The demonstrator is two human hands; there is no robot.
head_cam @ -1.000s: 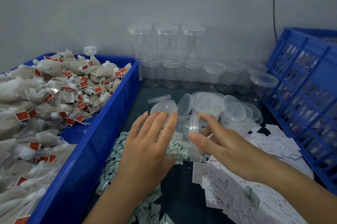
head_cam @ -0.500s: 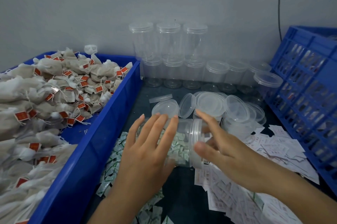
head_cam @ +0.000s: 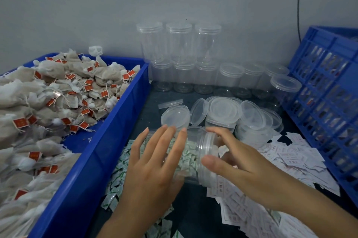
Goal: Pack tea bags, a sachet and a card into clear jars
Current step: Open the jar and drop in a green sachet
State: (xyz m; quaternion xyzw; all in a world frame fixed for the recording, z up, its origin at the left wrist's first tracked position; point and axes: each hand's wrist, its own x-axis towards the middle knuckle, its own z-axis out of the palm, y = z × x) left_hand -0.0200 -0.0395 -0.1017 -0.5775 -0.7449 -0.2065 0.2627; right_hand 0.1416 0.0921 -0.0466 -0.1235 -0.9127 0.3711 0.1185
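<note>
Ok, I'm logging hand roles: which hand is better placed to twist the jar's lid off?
Right. The right hand spans the lid at the jar's right end with thumb and fingers; the left hand lies over the jar's body, suited to steadying it.

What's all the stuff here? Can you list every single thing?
bin: one, blue, left
tea bags: many, beige with red tags, in the bin
lidded jars: many, clear, stacked by the wall
loose lids: several, clear, middle
sachets: many, white-green, piled beside the bin
cards: many, white, right front
crate: one, blue, right
held jar: one, clear, lying sideways, front middle
left hand: one, laid flat on the held jar
right hand: one, grips the held jar's lid end
</note>
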